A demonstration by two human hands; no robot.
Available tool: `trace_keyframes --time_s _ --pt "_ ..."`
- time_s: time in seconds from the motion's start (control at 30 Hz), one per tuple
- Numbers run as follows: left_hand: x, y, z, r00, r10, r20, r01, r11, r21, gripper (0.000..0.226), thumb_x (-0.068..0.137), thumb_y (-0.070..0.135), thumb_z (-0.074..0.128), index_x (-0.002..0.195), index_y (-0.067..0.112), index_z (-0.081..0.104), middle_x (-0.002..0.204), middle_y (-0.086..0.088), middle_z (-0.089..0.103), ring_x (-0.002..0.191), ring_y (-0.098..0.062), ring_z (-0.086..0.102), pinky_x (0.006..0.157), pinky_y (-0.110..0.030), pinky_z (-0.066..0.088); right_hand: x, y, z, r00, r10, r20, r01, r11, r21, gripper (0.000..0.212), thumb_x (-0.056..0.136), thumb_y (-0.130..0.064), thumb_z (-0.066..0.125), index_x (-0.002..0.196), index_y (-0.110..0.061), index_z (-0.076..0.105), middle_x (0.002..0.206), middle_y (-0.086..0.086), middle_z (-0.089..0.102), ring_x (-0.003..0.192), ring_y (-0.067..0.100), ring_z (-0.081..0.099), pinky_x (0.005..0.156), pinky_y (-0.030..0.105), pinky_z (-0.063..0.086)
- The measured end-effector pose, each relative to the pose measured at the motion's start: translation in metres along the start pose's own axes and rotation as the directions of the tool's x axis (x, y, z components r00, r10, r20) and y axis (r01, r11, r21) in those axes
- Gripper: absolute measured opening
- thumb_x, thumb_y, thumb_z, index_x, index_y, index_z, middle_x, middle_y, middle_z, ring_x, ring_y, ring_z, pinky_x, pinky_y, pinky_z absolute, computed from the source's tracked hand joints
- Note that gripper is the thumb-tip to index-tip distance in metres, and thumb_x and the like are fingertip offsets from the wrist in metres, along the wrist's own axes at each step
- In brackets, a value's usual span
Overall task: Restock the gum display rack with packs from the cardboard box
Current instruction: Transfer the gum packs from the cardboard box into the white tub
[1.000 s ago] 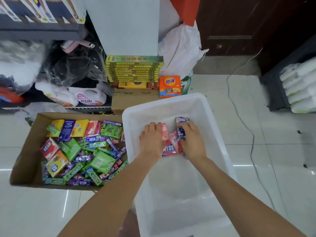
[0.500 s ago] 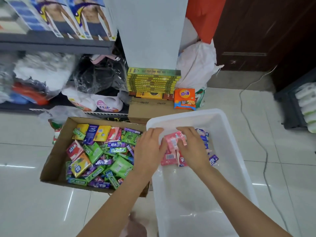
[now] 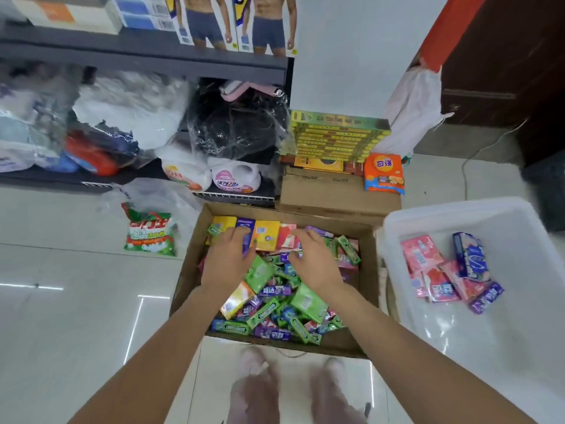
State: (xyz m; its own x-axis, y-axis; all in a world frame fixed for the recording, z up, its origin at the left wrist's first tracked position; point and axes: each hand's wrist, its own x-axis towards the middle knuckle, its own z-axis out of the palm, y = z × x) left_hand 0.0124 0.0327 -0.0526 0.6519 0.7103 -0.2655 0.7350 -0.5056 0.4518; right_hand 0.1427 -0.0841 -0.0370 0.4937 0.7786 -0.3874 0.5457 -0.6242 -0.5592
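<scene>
Reaching into the cardboard box (image 3: pixel 189 270) of gum packs (image 3: pixel 260 301), the left hand (image 3: pixel 227 260) lies spread, fingers on a purple pack (image 3: pixel 246 224). The right hand (image 3: pixel 312 261) hovers spread beside it, fingers loosely bent. Rightward, a white plastic bin (image 3: pixel 458 347) holds pink packs (image 3: pixel 428 270).
</scene>
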Motion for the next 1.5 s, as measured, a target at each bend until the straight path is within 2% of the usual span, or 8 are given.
trace_keyframes --time_s 0.1,0.43,0.53,0.63,0.83,1.0,1.3,1.5 --pt "0.015 -0.025 0.012 0.989 0.069 0.129 -0.076 0.996 0.055 0.045 0.092 0.026 0.053 0.134 0.013 0.042 0.135 -0.008 0.044 0.124 -0.027 0.040 0.099 -0.038 0.039 0.020 0.002 0.029 0.990 0.128 0.055 -0.128 0.992 0.012 0.054 0.095 -0.014 0.049 0.145 -0.013 0.030 0.152 0.011 0.025 0.143 0.025 0.019 0.110 0.033 0.027" --pt "0.053 -0.043 0.055 0.962 0.173 0.211 -0.216 0.955 0.202 0.073 0.091 0.037 0.056 0.149 0.020 0.014 0.158 0.001 0.009 0.145 -0.018 0.009 0.117 -0.035 0.011 0.062 0.024 0.063 0.970 0.233 -0.062 -0.231 0.972 0.034 0.041 0.091 -0.016 0.052 0.132 -0.009 0.047 0.114 0.015 0.055 0.104 0.029 0.052 0.082 0.031 0.040" --pt "0.057 -0.041 0.063 0.967 0.165 0.195 -0.205 0.958 0.203 0.071 0.092 0.037 0.053 0.149 0.020 0.014 0.157 0.001 0.013 0.145 -0.016 0.011 0.117 -0.034 0.008 0.067 0.021 0.067 0.951 0.291 -0.108 -0.282 0.955 0.089 0.025 0.090 -0.019 0.056 0.110 -0.005 0.056 0.092 0.013 0.056 0.095 0.031 0.053 0.072 0.033 0.037" --pt "0.059 -0.038 0.066 0.971 0.178 0.158 -0.213 0.946 0.245 0.067 0.092 0.034 0.055 0.147 0.020 0.022 0.156 -0.001 0.021 0.143 -0.018 0.018 0.116 -0.035 0.014 0.074 0.017 0.070 0.937 0.341 -0.076 -0.336 0.939 0.072 0.021 0.088 -0.030 0.059 0.093 -0.010 0.057 0.093 0.014 0.063 0.095 0.034 0.057 0.073 0.038 0.045" --pt "0.056 -0.041 0.061 0.960 0.230 0.160 -0.267 0.922 0.279 0.060 0.093 0.029 0.054 0.146 0.022 0.026 0.154 0.000 0.026 0.139 -0.017 0.028 0.112 -0.032 0.020 0.078 0.006 0.072 0.917 0.398 -0.034 -0.399 0.917 -0.021 0.037 0.092 -0.039 0.053 0.115 -0.010 0.054 0.112 0.015 0.061 0.110 0.033 0.053 0.094 0.043 0.041" --pt "0.045 -0.055 0.053 0.954 0.255 0.158 -0.288 0.924 0.249 0.060 0.093 0.027 0.055 0.146 0.025 0.027 0.155 0.005 0.023 0.136 -0.017 0.033 0.115 -0.033 0.015 0.083 0.004 0.076 0.907 0.421 -0.012 -0.417 0.900 0.125 0.030 0.094 -0.026 0.054 0.109 -0.001 0.056 0.109 0.021 0.061 0.099 0.035 0.058 0.072 0.031 0.037" --pt "0.033 -0.078 0.047 0.975 0.186 0.118 -0.209 0.952 0.225 0.060 0.093 0.023 0.054 0.147 0.024 0.025 0.156 0.003 0.021 0.139 -0.017 0.026 0.114 -0.032 0.017 0.081 0.003 0.080 0.896 0.442 0.046 -0.443 0.878 0.180 0.026 0.091 -0.022 0.059 0.105 0.000 0.064 0.103 0.016 0.067 0.083 0.027 0.059 0.065 0.028 0.040" --pt "0.031 -0.077 0.045 0.981 0.161 0.113 -0.174 0.977 0.125 0.059 0.093 0.023 0.056 0.146 0.021 0.029 0.155 0.001 0.024 0.139 -0.020 0.027 0.113 -0.034 0.022 0.078 0.000 0.082 0.874 0.478 0.093 -0.453 0.729 0.513 0.010 0.088 -0.013 0.063 0.094 -0.005 0.067 0.094 0.013 0.065 0.091 0.029 0.062 0.087 0.041 0.048"
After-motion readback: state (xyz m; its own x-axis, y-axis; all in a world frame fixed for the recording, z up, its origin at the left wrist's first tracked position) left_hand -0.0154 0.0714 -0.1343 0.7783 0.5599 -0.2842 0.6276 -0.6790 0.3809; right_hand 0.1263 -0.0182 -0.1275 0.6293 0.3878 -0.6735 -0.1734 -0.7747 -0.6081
